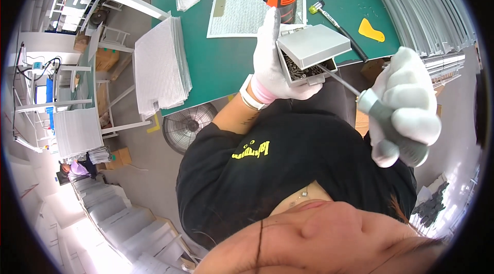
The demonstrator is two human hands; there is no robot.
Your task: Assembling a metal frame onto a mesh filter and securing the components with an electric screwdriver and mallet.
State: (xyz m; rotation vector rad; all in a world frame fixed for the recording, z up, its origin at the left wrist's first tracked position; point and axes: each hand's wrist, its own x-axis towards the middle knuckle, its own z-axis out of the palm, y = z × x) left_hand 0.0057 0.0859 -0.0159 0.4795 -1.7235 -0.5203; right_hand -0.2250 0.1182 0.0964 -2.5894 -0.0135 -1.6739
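The box of screws (309,52) sits gripped in my left hand (275,63) above the green table (221,63); my right hand (406,107) clenches a screwdriver (383,114), its tip poking among the screws.

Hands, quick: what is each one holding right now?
Left hand: closed around a small grey box of screws, lid open.
Right hand: closed on the grey handle of a screwdriver, its shaft reaching into the box.
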